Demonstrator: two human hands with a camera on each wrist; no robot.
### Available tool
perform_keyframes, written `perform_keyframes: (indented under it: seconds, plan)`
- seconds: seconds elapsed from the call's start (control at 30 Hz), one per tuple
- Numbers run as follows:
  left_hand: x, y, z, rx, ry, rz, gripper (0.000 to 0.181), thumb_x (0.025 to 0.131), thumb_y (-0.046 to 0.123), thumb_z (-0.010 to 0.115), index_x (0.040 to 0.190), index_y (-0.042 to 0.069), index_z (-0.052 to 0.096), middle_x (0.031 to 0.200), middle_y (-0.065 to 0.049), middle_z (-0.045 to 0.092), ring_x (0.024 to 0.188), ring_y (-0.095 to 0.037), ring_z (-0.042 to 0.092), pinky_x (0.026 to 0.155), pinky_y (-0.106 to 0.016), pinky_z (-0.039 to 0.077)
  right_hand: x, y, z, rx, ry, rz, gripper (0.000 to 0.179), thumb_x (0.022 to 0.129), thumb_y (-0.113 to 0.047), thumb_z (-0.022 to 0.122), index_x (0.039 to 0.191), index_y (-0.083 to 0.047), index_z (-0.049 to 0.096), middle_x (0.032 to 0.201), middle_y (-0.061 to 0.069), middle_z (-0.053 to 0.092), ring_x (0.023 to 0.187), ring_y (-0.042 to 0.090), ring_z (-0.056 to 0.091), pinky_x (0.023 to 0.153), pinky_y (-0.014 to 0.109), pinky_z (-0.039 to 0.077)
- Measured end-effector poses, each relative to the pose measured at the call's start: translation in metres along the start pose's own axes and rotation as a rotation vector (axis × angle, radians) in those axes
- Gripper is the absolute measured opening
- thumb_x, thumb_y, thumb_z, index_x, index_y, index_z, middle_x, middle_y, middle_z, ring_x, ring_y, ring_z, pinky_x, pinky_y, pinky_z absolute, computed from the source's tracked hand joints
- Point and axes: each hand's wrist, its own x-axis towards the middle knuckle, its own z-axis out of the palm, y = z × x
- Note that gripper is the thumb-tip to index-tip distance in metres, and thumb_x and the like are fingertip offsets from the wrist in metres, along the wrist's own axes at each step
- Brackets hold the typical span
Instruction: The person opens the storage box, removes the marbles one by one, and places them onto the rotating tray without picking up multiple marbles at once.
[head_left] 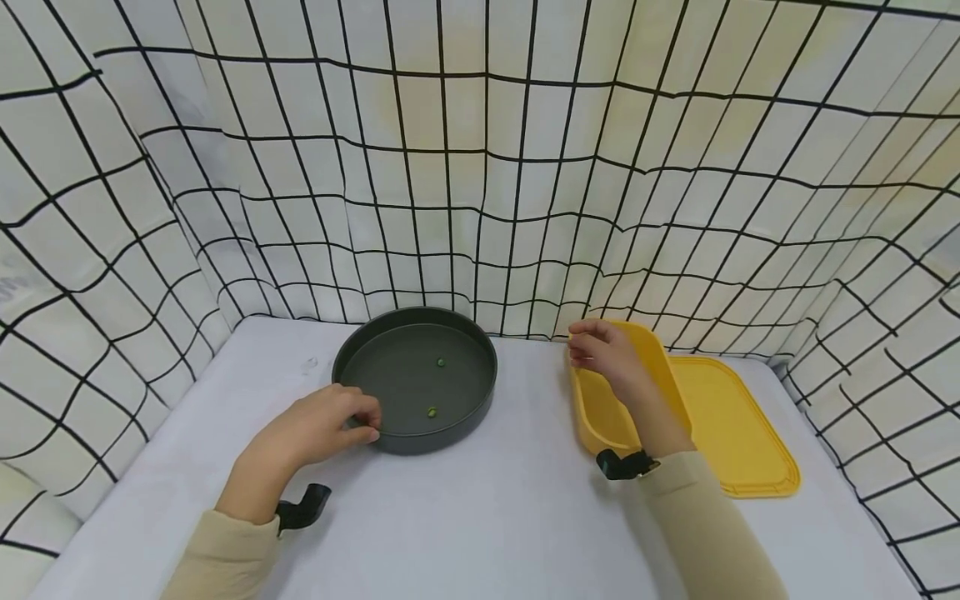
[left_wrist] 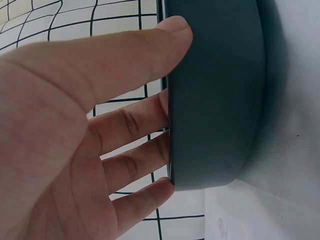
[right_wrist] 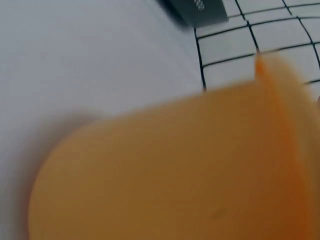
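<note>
A round dark grey pan (head_left: 408,379) with a raised wall rests on the white table. My left hand (head_left: 318,425) grips its near left rim; in the left wrist view the thumb (left_wrist: 172,37) lies on the outer wall and the fingers reach over the edge. Two small green pieces (head_left: 441,362) lie apart on the pan's floor. Over the yellow rectangular tub (head_left: 592,417) is my right hand (head_left: 611,358), its bent fingers near the far left rim. I cannot tell whether a small thing is between them. The tub's wall (right_wrist: 165,165) fills most of the right wrist view.
A flat yellow lid (head_left: 738,425) lies at the tub's right, partly behind the right forearm. White panels with a black wire grid (head_left: 480,167) enclose the table (head_left: 510,517) at the back and sides. Each wrist carries a black camera mount (head_left: 303,507).
</note>
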Motion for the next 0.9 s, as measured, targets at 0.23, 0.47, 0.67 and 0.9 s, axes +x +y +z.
perform_keyframes:
  seconds: [0.23, 0.47, 0.67, 0.9]
  plan:
    - [-0.001, -0.001, 0.000, -0.004, 0.002, 0.001, 0.017, 0.087, 0.023, 0.077, 0.083, 0.032, 0.064, 0.084, 0.016, 0.057, 0.081, -0.012, 0.051, 0.072, -0.034, 0.044, 0.006, 0.016, -0.015, -0.051, 0.047, 0.114, 0.035, 0.102, -0.012, 0.053, 0.135, 0.000, 0.052, 0.118, 0.017, 0.058, 0.090, 0.018, 0.063, 0.082, 0.027, 0.057]
    - [-0.002, 0.000, 0.000, -0.008, 0.006, -0.004, 0.018, 0.087, 0.022, 0.077, 0.082, 0.032, 0.064, 0.084, 0.016, 0.057, 0.081, -0.014, 0.052, 0.072, -0.034, 0.043, 0.004, 0.024, -0.017, -0.114, 0.001, 0.165, 0.040, 0.102, -0.012, 0.052, 0.140, -0.004, 0.048, 0.126, 0.020, 0.057, 0.102, 0.026, 0.062, 0.092, 0.038, 0.054]
    - [-0.003, 0.002, 0.000, -0.005, 0.008, -0.008, 0.018, 0.087, 0.023, 0.077, 0.082, 0.033, 0.063, 0.084, 0.016, 0.057, 0.082, -0.014, 0.052, 0.072, -0.034, 0.043, 0.004, 0.030, -0.016, -0.205, -0.063, 0.142, 0.046, 0.101, -0.013, 0.050, 0.145, -0.002, 0.045, 0.134, 0.024, 0.055, 0.106, 0.028, 0.061, 0.091, 0.036, 0.053]
    - [-0.003, 0.003, -0.001, -0.009, 0.011, -0.006, 0.018, 0.087, 0.022, 0.077, 0.082, 0.032, 0.064, 0.084, 0.016, 0.057, 0.082, -0.014, 0.052, 0.072, -0.034, 0.044, 0.006, 0.036, -0.015, -0.239, -0.126, 0.137, 0.047, 0.101, -0.011, 0.046, 0.146, 0.001, 0.042, 0.141, 0.027, 0.052, 0.117, 0.034, 0.062, 0.098, 0.043, 0.052]
